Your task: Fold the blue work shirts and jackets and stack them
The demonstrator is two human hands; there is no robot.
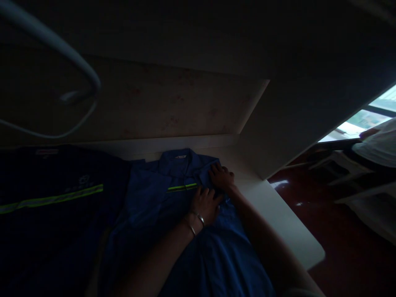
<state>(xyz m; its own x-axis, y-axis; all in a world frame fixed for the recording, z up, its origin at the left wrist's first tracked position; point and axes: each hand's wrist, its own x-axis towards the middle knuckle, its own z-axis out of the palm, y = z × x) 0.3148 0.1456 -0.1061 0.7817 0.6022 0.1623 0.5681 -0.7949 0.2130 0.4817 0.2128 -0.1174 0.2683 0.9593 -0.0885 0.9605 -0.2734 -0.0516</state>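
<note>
A blue collared work shirt point(182, 214) with a yellow-green reflective stripe lies spread out, its collar toward the wall. My left hand point(206, 204), with bracelets at the wrist, rests on the shirt's chest beside the stripe, fingers apart. Just beyond it, my right hand point(222, 177) presses on the shirt's shoulder at the right edge, fingers spread over the cloth. Dim light hides the fine detail of the fingertips. Left of this shirt lies a darker navy garment point(58, 173), with a similar stripe and a small printed logo.
The white tabletop point(284, 222) ends at a rounded corner on the right, above a dark red floor point(337, 247). A panel point(278, 123) stands upright at the right of the wall. A pale cable point(74, 57) loops at upper left. Someone's light clothing point(379, 142) shows at far right.
</note>
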